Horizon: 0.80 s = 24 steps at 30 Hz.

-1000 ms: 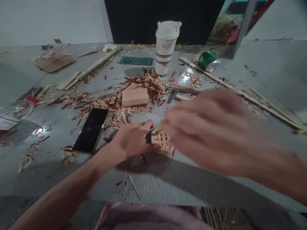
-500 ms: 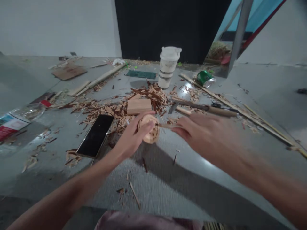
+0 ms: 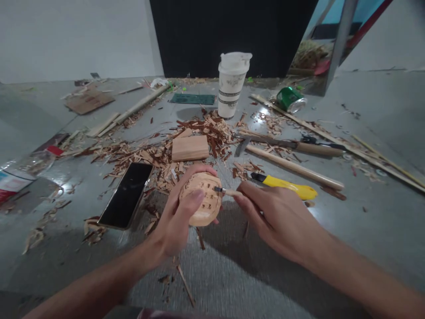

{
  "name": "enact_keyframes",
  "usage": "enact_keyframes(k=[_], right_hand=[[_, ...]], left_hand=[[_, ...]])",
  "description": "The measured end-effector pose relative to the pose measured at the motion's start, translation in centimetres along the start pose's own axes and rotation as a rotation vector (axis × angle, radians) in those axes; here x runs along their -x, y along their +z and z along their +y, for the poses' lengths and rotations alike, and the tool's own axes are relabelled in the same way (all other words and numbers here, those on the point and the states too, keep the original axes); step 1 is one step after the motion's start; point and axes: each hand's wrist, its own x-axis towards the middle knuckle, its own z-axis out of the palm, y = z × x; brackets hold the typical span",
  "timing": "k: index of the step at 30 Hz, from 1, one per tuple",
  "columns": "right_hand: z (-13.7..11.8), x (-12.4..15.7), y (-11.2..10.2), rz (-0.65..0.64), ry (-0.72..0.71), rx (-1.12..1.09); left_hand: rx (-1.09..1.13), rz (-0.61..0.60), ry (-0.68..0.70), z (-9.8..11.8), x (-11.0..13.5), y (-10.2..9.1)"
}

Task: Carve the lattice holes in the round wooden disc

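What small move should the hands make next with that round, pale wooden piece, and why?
Perhaps a light push by the right hand on the slim, pale-handled, metal-tipped tool: its tip is at the notched face of the round, pale wooden piece, and the left hand grips that piece, thumb on its face.

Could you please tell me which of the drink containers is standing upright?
The cup; the can and the bottle both lie on their sides.
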Motion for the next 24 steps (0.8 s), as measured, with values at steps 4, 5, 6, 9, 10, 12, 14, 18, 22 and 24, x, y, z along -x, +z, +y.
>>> enact_keyframes(k=[4, 5, 6, 9, 10, 12, 14, 18, 22, 24], right_hand=[[-0.3, 0.4, -0.8, 0.095, -0.052, 0.119], [-0.3, 0.5, -0.9, 0.109, -0.059, 0.129], [-0.3, 0.6, -0.9, 0.119, -0.061, 0.127], [-0.4, 0.8, -1.0, 0.138, -0.071, 0.102], [-0.4, 0.8, -1.0, 0.141, -0.071, 0.096], [-0.4, 0.8, -1.0, 0.138, -0.072, 0.089], [-0.5, 0.8, -0.9, 0.131, -0.075, 0.096], [-0.8, 1.0, -1.0, 0.146, -0.091, 0.141], [-1.1, 1.3, -1.2, 0.144, -0.107, 0.187], [-1.1, 1.5, -1.2, 0.125, -0.112, 0.200]], left_hand=[[0.003, 0.030, -0.016, -0.2, -0.2, 0.1], [-0.010, 0.037, -0.010, -0.2, -0.2, 0.1], [-0.026, 0.042, -0.004, -0.2, -0.2, 0.2], [-0.070, 0.055, -0.003, -0.1, -0.1, 0.6], [-0.079, 0.058, -0.006, -0.1, 0.0, 0.7], [-0.089, 0.061, -0.011, -0.2, 0.0, 0.8], [-0.092, 0.068, -0.007, -0.4, 0.0, 0.9], [-0.211, 0.088, -0.002, -0.7, 0.3, 0.9], [-0.336, 0.075, -0.003, -0.3, 0.6, 1.2], [-0.360, 0.051, -0.014, 0.0, 0.5, 1.3]])
